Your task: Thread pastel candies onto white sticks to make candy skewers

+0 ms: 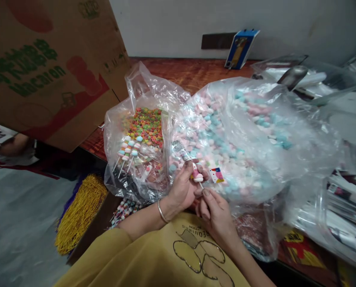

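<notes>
My left hand, with a silver bangle at the wrist, is closed around a marshmallow skewer with pink and white pieces. Below it, my right hand pinches the skewer's thin white stick between thumb and fingers. Just right of the left fingertips lies a small colourful printed card or wrapper. Behind the hands spreads a large clear bag of pink, blue and white marshmallows. To the left is a clear bag of ring-shaped cereal, with several finished skewers resting on it.
A large cardboard box stands at the left. A blue device sits against the wall. At the right is a clear tub with a metal scoop. Gold twist ties or strands lie low at the left, near more skewers.
</notes>
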The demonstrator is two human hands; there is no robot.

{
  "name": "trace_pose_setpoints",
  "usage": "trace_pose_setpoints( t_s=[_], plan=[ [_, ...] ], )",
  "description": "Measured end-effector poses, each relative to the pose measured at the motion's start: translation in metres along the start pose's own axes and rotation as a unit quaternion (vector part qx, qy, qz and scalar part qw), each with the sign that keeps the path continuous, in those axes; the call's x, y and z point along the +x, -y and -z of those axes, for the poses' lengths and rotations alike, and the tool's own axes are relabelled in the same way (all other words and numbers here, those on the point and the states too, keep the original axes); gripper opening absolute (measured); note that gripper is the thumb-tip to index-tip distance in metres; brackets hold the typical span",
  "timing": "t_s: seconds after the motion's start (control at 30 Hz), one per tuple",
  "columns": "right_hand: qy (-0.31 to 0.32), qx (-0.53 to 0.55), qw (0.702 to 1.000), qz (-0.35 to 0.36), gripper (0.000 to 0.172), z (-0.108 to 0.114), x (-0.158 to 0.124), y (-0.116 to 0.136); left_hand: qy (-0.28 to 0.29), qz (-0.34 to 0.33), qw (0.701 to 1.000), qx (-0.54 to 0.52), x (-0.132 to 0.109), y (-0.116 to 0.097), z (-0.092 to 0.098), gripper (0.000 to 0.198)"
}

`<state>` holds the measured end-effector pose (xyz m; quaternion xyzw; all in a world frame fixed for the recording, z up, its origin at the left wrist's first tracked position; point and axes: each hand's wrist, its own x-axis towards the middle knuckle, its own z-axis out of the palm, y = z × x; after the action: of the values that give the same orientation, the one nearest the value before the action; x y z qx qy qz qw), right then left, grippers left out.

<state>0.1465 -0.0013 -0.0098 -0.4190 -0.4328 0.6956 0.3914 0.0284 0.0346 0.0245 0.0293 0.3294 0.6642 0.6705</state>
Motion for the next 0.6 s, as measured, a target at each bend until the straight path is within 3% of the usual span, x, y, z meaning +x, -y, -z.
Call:
trace_pose_setpoints(
  t_s=[0.1,0.2,0.27,0.33,0.43,0.5,0.53,0.6],
  plan=[
    [0.011,0.076,0.997,-0.027,0.039,0.0,0.001,-0.001,0.033,0.025,0.999,0.009,0.0,0.001,0.003,0.042],
    [0.01,-0.058,0.998,0.025,0.035,0.01,-0.002,0.002,0.029,-0.012,0.999,0.0,0.008,-0.012,0.003,0.048],
    [0.011,-0.195,0.975,0.106,0.031,0.017,-0.004,0.004,0.02,-0.049,0.999,-0.003,0.015,-0.023,0.0,0.047],
    [-0.007,-0.334,0.914,0.233,0.026,0.022,-0.003,0.006,0.007,-0.072,0.997,0.003,0.021,-0.031,-0.003,0.04],
    [-0.045,-0.511,0.75,0.417,0.027,0.027,0.0,0.006,-0.032,-0.071,0.997,-0.001,0.027,-0.034,-0.008,0.025],
    [-0.052,-0.586,0.658,0.469,0.036,0.029,0.002,0.005,-0.067,-0.057,0.996,-0.008,0.029,-0.032,-0.012,0.022],
    [-0.05,-0.608,0.634,0.475,0.04,0.03,0.002,0.004,-0.083,-0.051,0.995,-0.01,0.03,-0.03,-0.014,0.022],
    [-0.05,-0.626,0.618,0.473,0.045,0.029,0.004,0.002,-0.102,-0.044,0.994,-0.007,0.03,-0.026,-0.017,0.024]
  ],
)
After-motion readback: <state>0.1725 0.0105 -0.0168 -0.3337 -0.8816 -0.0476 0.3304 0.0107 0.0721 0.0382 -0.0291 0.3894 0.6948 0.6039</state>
